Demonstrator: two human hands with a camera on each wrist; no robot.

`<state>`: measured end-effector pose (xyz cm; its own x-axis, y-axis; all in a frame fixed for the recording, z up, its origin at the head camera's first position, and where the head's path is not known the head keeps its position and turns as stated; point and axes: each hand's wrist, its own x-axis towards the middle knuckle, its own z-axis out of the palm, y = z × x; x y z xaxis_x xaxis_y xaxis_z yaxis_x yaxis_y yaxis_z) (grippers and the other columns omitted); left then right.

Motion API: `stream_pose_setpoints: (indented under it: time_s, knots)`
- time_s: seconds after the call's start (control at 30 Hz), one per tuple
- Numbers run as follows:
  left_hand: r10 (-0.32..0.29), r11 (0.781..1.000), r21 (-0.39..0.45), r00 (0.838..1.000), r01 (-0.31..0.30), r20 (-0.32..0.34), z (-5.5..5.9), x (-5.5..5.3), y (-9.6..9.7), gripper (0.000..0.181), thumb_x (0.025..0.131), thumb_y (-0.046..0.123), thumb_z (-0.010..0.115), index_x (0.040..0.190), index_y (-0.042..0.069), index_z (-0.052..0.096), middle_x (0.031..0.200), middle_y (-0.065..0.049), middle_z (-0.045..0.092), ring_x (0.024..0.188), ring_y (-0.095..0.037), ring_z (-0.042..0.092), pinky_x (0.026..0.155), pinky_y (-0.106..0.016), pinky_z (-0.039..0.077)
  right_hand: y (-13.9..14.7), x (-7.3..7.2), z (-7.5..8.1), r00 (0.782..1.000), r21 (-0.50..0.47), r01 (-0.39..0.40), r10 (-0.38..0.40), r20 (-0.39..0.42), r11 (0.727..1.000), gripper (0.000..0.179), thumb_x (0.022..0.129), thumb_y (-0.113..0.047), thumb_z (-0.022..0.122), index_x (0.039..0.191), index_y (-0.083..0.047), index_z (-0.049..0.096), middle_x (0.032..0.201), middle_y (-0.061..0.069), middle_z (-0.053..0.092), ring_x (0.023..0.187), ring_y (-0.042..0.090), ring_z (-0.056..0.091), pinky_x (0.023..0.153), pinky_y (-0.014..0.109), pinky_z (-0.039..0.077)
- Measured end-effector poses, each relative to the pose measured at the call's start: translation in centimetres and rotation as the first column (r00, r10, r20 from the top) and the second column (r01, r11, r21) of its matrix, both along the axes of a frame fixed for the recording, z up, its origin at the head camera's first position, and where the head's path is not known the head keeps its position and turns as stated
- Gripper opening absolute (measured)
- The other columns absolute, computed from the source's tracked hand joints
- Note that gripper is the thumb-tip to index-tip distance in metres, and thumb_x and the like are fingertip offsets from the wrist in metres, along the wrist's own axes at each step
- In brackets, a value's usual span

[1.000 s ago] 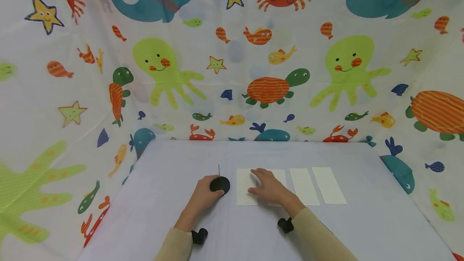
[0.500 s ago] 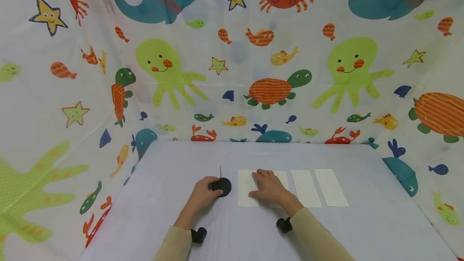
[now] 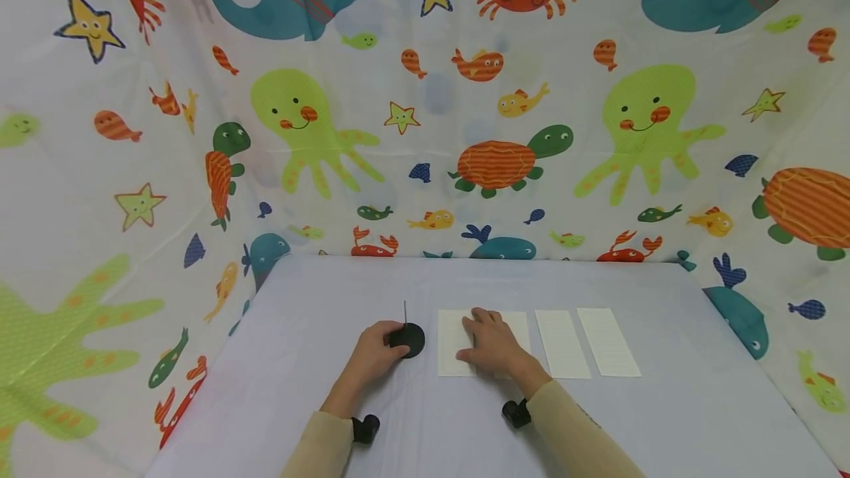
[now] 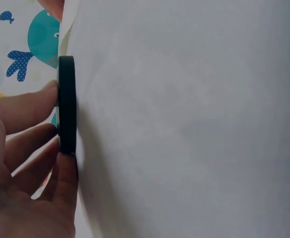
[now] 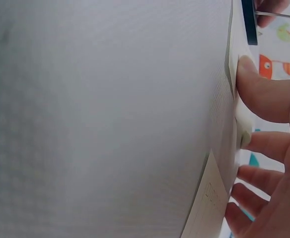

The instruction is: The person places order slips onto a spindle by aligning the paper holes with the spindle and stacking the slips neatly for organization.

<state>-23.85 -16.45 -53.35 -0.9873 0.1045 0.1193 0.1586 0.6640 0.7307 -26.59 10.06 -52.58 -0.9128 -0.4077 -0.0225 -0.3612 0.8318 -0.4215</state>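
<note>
My left hand (image 3: pixel 375 351) grips the black round base of a receipt spike (image 3: pixel 413 341), thumb and fingers at its edge; the base lies flat on the table. Its thin metal rod (image 3: pixel 405 312) stands upright. Just right of it, my right hand (image 3: pixel 494 345) rests over two white paper slips, thumb and index finger apart at the right side of the leftmost slip (image 3: pixel 449 345). Part of the second slip (image 3: pixel 516 327) is hidden under that hand. Seen from the right wrist, the thumb (image 5: pixel 252 82) and index fingertip touch a slightly bowed slip.
Two more paper slips, a third (image 3: pixel 563 345) and a fourth (image 3: pixel 609 341), lie in line to the right. A white cloth covers the table (image 3: pixel 704 404). A curtain (image 3: pixel 412 146) printed with sea animals closes off the back and sides.
The right hand has settled slightly lower onto the slips, with its fingers closer to the paper. The left hand stays on the spike's base. The head view has shifted a little.
</note>
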Motion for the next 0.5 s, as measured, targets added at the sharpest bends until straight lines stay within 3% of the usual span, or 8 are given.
stream_pose_setpoints:
  time_s: [0.3, 0.5]
  knots:
    - [-0.028, 0.999, -0.021, 0.999, 0.027, -0.022, 0.4, 0.1, 0.2, 0.043, 0.085, 0.006, 0.079, 0.123, -0.008, 0.066, 0.123, -0.026, 0.065, 0.120, -0.044, 0.059, 0.102, -0.055, 0.045, -0.8, 0.6, 0.7, 1.000, 0.047, 0.026, -0.027, 0.010, 0.999, 0.061, 0.089, -0.035, 0.078, 0.137, -0.002, 0.062, 0.147, 0.021, 0.047, 0.138, 0.041, 0.038, 0.109, 0.054, 0.040]
    - [-0.027, 0.999, -0.027, 1.000, 0.026, -0.014, 0.4, 0.2, 0.3, 0.043, 0.085, 0.006, 0.078, 0.123, -0.009, 0.066, 0.124, -0.026, 0.065, 0.121, -0.045, 0.058, 0.103, -0.055, 0.045, -1.4, 0.9, 1.0, 0.998, 0.077, 0.019, -0.014, -0.060, 0.997, 0.046, 0.086, -0.029, 0.081, 0.122, -0.003, 0.071, 0.130, 0.019, 0.058, 0.125, 0.040, 0.047, 0.099, 0.052, 0.047]
